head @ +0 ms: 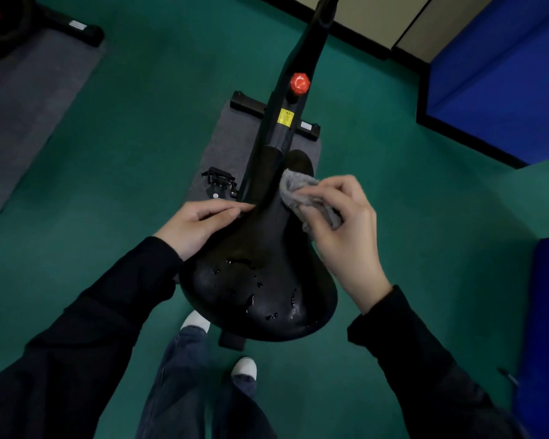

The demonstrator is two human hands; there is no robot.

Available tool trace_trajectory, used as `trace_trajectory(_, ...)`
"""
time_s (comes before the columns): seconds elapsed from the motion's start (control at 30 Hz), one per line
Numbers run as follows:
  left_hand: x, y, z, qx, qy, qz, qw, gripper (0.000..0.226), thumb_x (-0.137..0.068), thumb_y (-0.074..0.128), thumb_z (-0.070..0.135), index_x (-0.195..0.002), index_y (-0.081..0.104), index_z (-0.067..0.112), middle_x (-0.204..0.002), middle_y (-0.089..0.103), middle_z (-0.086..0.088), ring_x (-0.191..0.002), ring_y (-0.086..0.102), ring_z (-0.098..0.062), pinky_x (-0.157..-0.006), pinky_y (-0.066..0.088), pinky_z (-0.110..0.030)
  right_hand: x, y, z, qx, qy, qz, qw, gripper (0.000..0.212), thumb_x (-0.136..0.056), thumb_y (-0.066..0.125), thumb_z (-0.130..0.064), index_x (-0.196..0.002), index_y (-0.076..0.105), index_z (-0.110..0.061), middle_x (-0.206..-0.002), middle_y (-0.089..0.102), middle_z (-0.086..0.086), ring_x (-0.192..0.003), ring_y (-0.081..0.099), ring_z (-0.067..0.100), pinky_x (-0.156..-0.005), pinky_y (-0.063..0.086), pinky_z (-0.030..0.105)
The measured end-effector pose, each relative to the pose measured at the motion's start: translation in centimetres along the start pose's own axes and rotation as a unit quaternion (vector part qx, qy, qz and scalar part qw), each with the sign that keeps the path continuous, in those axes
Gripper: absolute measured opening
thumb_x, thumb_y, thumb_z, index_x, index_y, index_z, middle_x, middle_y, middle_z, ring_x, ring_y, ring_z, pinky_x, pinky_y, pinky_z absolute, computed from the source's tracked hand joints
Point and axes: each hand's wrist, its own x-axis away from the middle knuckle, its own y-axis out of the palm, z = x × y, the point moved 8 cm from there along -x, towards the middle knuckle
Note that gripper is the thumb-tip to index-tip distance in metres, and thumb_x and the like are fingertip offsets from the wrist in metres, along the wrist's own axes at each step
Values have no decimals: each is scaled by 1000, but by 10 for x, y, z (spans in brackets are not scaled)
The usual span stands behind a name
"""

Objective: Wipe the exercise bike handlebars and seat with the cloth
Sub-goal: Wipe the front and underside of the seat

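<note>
The right hand is pinching the cloth against the seat nose; the left hand is lying flat, fingers straight, on its left side.

The right hand pinches a grey cloth against the nose of the black seat, droplets on its top; the left hand rests on the seat's left side

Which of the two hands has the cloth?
The right hand, pinching the grey cloth against the narrow front of the seat. The left hand holds no cloth; its fingers rest on the seat's left side.
</note>
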Motion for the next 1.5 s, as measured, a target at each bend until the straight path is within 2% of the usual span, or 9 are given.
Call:
trace_trajectory(0.17, 6, 0, 4, -17, 5, 12, 1000, 22, -93, 50, 13, -103, 69, 20, -102, 71, -2, -96, 64, -10, -86, 48, -19, 29, 20, -24, 36, -75, -52, 995, 16, -78, 71, 3, -92, 74, -5, -94, 58, 8, -92, 56, 22, -84, 43, 21)
trace_trajectory(0.3, 23, -7, 9, -39, 23, 37, 998, 21, -91, 50, 25, -99, 69, 23, -107, 69, -1, -101, 63, -11, -94, 45, -24, 10, 1, -9, 35, -28, -3, 999, 17, -80, 70, 3, -94, 74, -5, -95, 57, 7, -92, 57, 20, -83, 41, 13)
trace_trajectory(0.47, 54, -11, 1, -70, 47, 59, 995, 38, -84, 49, 40, -114, 64, 22, -123, 63, 3, -118, 55, -6, -103, 41, -24, 16, 27, -34, 75, -112, -68, 989, 14, -80, 69, 2, -93, 73, -2, -100, 63, 8, -96, 56, 27, -87, 42, 23)
trace_trajectory(0.63, 73, -6, -9, -78, 60, 39, 994, 82, -59, 66, 76, -125, 52, 30, -137, 52, 5, -130, 45, -7, -108, 34, -28, 5, 13, -28, 94, -111, -71, 987, 14, -84, 66, -1, -95, 71, -7, -109, 66, 1, -101, 51, 24, -90, 32, 10)
trace_trajectory(0.87, 90, -6, -28, -146, 48, 4, 988, 124, -35, 94, 45, -141, 28, 41, -151, 30, 11, -138, 26, 3, -115, 19, -18, 45, 15, -23, 39, -111, -117, 986, 14, -80, 70, 1, -91, 72, -7, -103, 69, 0, -97, 60, 23, -90, 44, 26)
trace_trajectory(1.0, 89, -5, -28, -189, 61, 16, 980, 123, -38, 91, 32, -141, 25, 43, -149, 30, 13, -136, 27, 5, -109, 20, -7, 44, -5, -1, -7, -37, -69, 997, 13, -80, 70, 3, -90, 71, -6, -98, 66, -1, -98, 62, 16, -90, 44, 18)
trace_trajectory(1.2, 89, -6, -26, -190, 80, 43, 978, 118, -39, 90, 32, -140, 29, 43, -146, 36, 11, -134, 33, 0, -115, 23, -25, 78, -8, 8, -50, -47, -60, 996, 11, -82, 69, -5, -91, 71, -12, -99, 67, -4, -100, 62, 15, -90, 46, 23)
trace_trajectory(1.33, 87, -6, -28, -184, 83, 43, 978, 120, -39, 94, 33, -141, 31, 41, -144, 40, 11, -133, 35, 0, -117, 24, -32, 64, -16, 38, -79, 30, -29, 996, 13, -85, 65, 1, -93, 68, -9, -99, 67, 4, -99, 62, 17, -90, 47, 28)
trace_trajectory(1.5, 84, -7, -29, -166, 97, 42, 980, 114, -34, 90, 43, -134, 35, 49, -142, 43, 16, -133, 38, -1, -116, 25, -34, 98, -12, 22, -97, -70, -25, 992, 12, -83, 65, -5, -90, 69, -14, -100, 67, -4, -103, 60, 16, -92, 43, 24)
